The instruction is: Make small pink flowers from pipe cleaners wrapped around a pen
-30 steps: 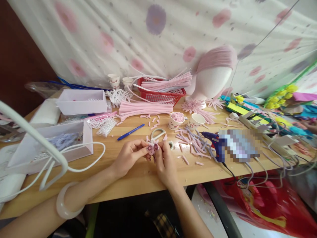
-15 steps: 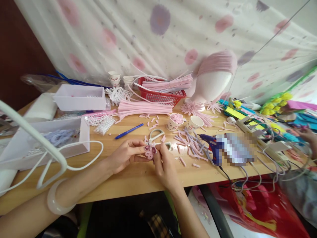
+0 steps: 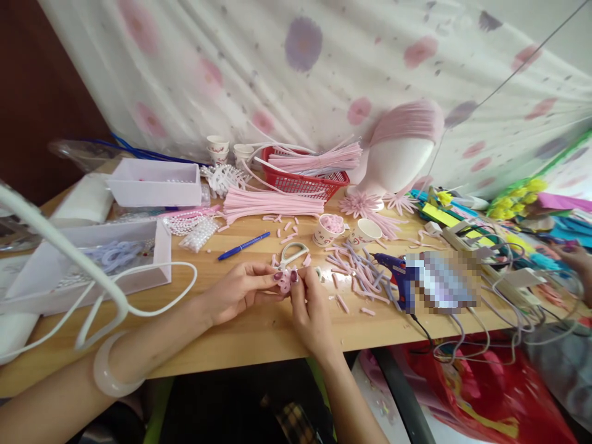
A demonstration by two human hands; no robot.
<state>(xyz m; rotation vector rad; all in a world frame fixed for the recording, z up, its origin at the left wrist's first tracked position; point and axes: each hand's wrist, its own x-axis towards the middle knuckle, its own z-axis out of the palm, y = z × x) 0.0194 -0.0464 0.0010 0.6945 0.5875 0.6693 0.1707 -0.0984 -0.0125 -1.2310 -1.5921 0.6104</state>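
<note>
Over the front of the desk, my left hand pinches a small pink flower-like piece, looped like bent pipe cleaner, between thumb and fingers. My right hand grips the same piece from the other side, its thumb and fingertips pressed together. Just behind my fingers lie scissors with pale handles, partly covered by my hands. Short pink cut pieces lie to the right of my right hand. A paper cup filled with pink curled pieces stands behind, beside another paper cup.
A blue pen lies left of the scissors. Bundled pink pipe cleaners and a red basket are at the back. A blue glue gun, power strips and cables occupy the right. White boxes stand left. Another person's hand shows far right.
The whole view has shifted slightly. Both hands still hold the pink piece at the same spot; it has turned a little and my right fingers now cover more of the scissors' handle.
</note>
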